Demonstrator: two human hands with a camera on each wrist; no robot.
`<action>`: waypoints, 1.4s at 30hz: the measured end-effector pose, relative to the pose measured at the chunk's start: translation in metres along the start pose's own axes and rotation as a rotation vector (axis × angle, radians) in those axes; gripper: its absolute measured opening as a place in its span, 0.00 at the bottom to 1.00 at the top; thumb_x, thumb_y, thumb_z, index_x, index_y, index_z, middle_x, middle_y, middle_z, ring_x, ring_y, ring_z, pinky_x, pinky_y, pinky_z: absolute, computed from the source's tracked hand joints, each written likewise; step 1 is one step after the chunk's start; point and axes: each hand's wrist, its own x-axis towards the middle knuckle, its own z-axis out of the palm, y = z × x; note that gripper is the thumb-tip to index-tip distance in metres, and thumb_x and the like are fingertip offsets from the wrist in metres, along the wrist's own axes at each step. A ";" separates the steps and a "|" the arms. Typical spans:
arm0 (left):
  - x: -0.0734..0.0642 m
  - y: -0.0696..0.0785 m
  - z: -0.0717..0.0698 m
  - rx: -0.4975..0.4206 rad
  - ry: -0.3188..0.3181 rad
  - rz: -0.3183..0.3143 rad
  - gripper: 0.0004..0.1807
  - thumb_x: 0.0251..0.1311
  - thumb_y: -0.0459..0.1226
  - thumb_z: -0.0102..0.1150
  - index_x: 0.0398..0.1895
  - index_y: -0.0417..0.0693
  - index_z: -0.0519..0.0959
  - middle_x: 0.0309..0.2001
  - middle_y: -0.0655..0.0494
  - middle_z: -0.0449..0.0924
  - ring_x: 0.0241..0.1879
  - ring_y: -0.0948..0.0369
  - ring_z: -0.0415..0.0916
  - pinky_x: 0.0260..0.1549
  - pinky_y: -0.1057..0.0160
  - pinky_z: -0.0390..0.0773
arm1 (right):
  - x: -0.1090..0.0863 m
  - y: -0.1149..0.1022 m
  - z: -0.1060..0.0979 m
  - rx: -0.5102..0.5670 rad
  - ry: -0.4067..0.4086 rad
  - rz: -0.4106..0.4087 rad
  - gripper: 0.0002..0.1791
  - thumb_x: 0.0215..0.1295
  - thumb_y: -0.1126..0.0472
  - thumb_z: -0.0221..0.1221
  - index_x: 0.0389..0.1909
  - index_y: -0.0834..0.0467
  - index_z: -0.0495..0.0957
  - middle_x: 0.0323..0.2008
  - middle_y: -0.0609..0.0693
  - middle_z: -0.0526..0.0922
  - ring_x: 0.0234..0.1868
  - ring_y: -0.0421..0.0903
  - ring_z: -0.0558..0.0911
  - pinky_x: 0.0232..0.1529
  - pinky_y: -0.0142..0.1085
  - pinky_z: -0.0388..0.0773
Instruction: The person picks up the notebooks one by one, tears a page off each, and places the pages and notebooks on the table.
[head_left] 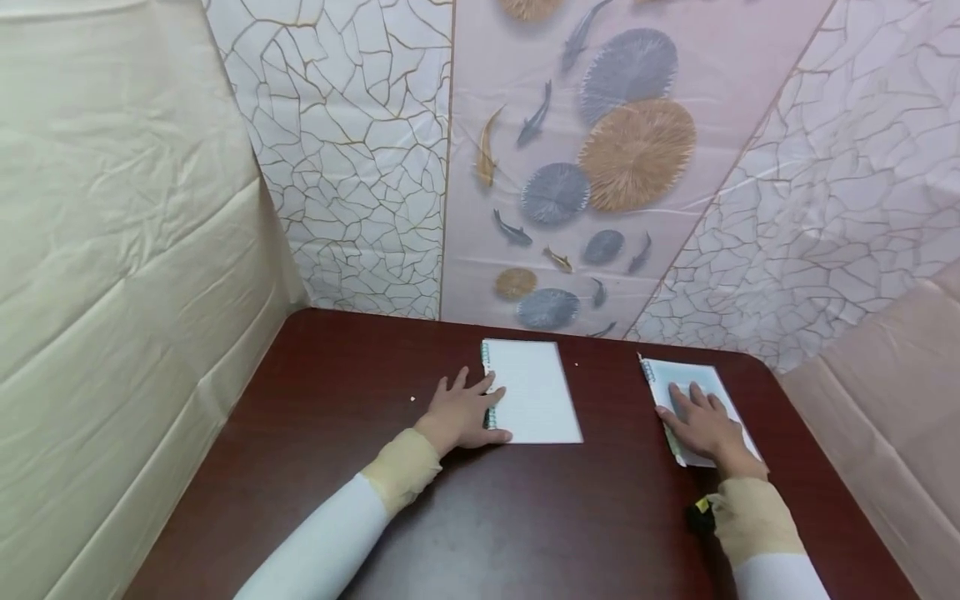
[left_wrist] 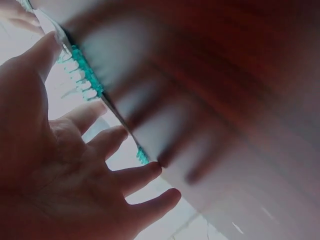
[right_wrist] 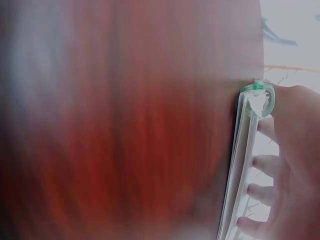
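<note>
A spiral notebook [head_left: 536, 392] lies on the dark red-brown table, a white page facing up and its teal coil along the left edge. My left hand [head_left: 459, 415] is at that coil edge with fingers spread, thumb and fingertips overlapping the page. In the left wrist view the palm and relaxed fingers pass over the teal coil [left_wrist: 89, 75]. Farther right lies a second spiral notebook [head_left: 681, 373] with a pale blue top. My right hand [head_left: 705, 427] rests on it, fingers extended. The right wrist view shows this notebook's page edges [right_wrist: 240, 165] and fingertips on its top.
Close to the right wrist sits a small black and yellow object [head_left: 701, 515], partly hidden by the sleeve. Tiny white specks [head_left: 412, 399] dot the table [head_left: 337, 367]. A patterned wall covering [head_left: 367, 167] stands behind it, with cream fabric [head_left: 150, 250] along the left side.
</note>
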 end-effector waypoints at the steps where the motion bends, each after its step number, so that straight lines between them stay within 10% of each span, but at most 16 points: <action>1: -0.004 -0.005 -0.001 -0.008 -0.001 -0.005 0.47 0.68 0.71 0.53 0.85 0.66 0.59 0.86 0.59 0.48 0.84 0.40 0.41 0.76 0.32 0.50 | 0.000 -0.003 0.001 -0.001 -0.001 0.003 0.47 0.82 0.30 0.35 0.84 0.64 0.51 0.79 0.78 0.44 0.74 0.85 0.46 0.59 0.86 0.56; 25: -0.068 -0.075 -0.016 -0.248 -0.058 -0.146 0.48 0.62 0.54 0.74 0.83 0.58 0.64 0.86 0.55 0.47 0.84 0.41 0.36 0.75 0.26 0.43 | 0.001 -0.129 0.014 -0.002 0.019 -0.034 0.42 0.81 0.36 0.49 0.81 0.62 0.61 0.78 0.77 0.55 0.73 0.83 0.57 0.55 0.83 0.66; 42: -0.075 -0.063 -0.023 -0.270 -0.052 -0.132 0.43 0.61 0.42 0.78 0.79 0.50 0.71 0.85 0.46 0.50 0.83 0.37 0.39 0.75 0.28 0.47 | 0.000 -0.158 0.004 0.029 -0.003 0.020 0.44 0.77 0.35 0.55 0.81 0.60 0.62 0.76 0.75 0.58 0.71 0.83 0.59 0.57 0.81 0.66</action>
